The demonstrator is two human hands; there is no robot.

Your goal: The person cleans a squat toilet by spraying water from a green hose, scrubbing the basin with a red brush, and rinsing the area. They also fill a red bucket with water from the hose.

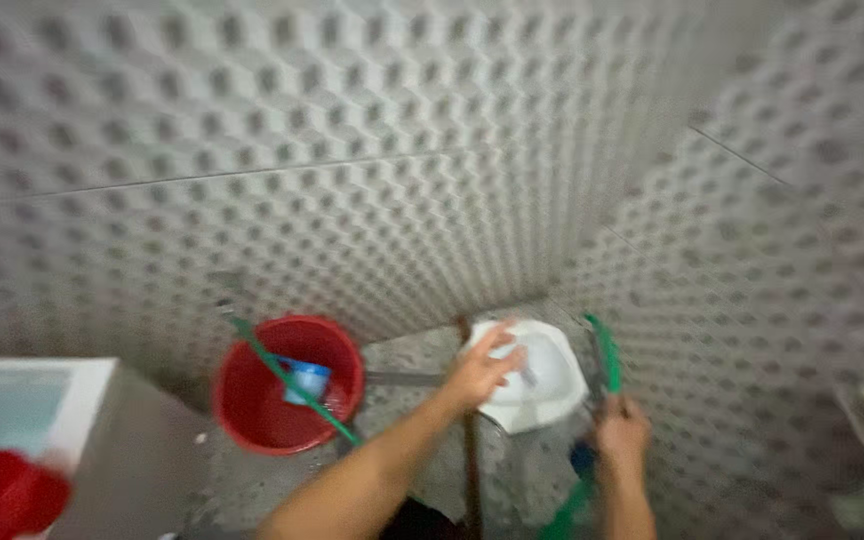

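Head view, looking down into a tiled corner; frame motion-blurred throughout.

Left hand (480, 372): extended forward, palm down, fingers spread and resting on the near rim of a white basin-like fixture (542, 385) set at floor level in the corner. The hand is open and flat against the fixture, not wrapped around anything.

Right hand (620, 432): fist closed around a green handle (604, 350) that rises past the right edge of the white fixture and continues down below the hand toward the bottom edge of the frame. Grip appears firm, though blur hides the individual fingers.

A thin brown rod (470, 470) stands between the two forearms, running from the fixture's near edge to the bottom of the frame.

Left of the fixture, well apart from both hands: a red bucket (252, 410) on the speckled floor (407, 365), holding a small blue container (304, 380); a green hose (292, 385) crosses it diagonally. Far left: a pale blue-and-white tub (22, 405) with a second red vessel (2, 495) at its lower corner.

Walls (352, 150): grey tile with a repeating dot relief.
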